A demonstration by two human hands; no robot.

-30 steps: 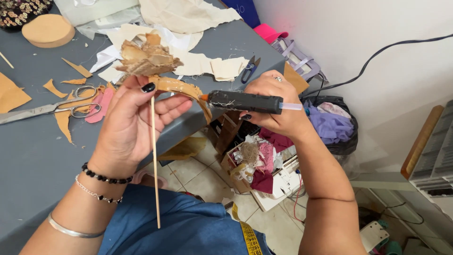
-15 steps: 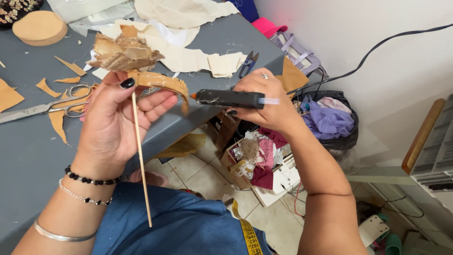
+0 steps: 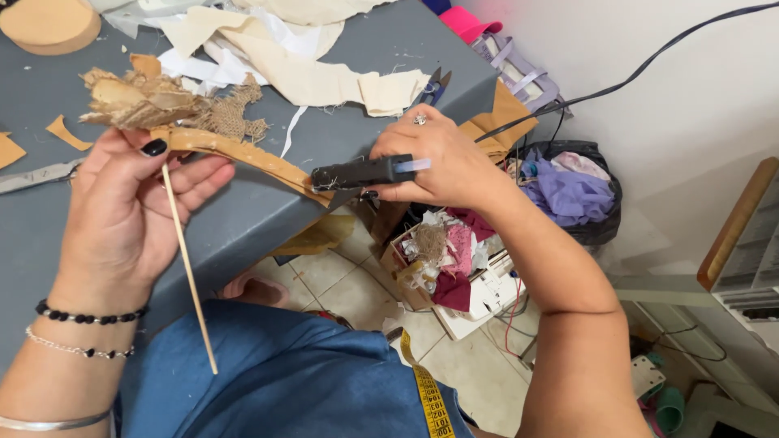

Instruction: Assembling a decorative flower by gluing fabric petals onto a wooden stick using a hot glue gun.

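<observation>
**A:** What has your left hand (image 3: 134,215) got?

**B:** A thin wooden stick (image 3: 188,268), pinched under your thumb against the curled fingers, so the hand is closed around it. The stick runs from the thumb down toward the lower middle of the frame, over your blue lap. At its top sits a ragged burlap and tan fabric flower (image 3: 158,101), left of centre in the upper part of the frame.

**A:** And the tan strip?

**B:** The tan fabric strip (image 3: 243,154) starts at your left thumb and arcs rightward to the centre of the frame, where its far end meets the nozzle of the glue gun (image 3: 365,172).

**A:** How does your right hand (image 3: 442,158) sit?

**B:** Wrapped tight around the black glue gun, fingers folded over its body, nozzle pointing left. Its dark cord runs off toward the upper right.

**A:** What lies around you?

**B:** The grey table (image 3: 349,89) fills the upper left, with cream cloth scraps (image 3: 308,73) heaped along the top and small snips (image 3: 434,85) just above your right hand. A round wooden block (image 3: 49,24) sits in the top left corner. A black bin of lilac fabric (image 3: 568,191) stands at right, and a yellow tape measure (image 3: 426,389) hangs at the bottom centre.
</observation>
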